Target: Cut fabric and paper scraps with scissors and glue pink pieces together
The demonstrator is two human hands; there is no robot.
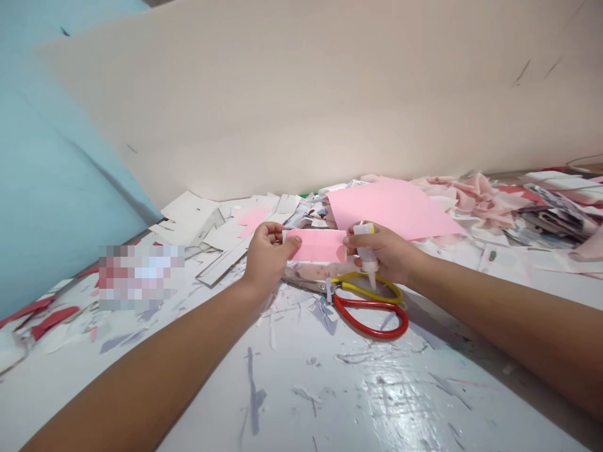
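A small pink paper rectangle point(323, 245) with pale edges is stretched between my two hands above the table. My left hand point(269, 254) pinches its left end between thumb and fingers. At the right end, the thumb of my right hand point(386, 246) presses the paper's edge. That same hand also grips a small white glue bottle point(367, 251), nozzle pointing down. Below the hands lie scissors point(370, 317) with one red and one yellow handle loop; part of the blades is hidden behind my left hand.
A large pink sheet point(396, 209) lies behind my right hand. Crumpled peach paper point(485, 194) is piled at the back right, white card pieces point(188, 220) at the back left. Paper scraps litter the white table point(282, 402). A beige wall point(320, 94) rises behind.
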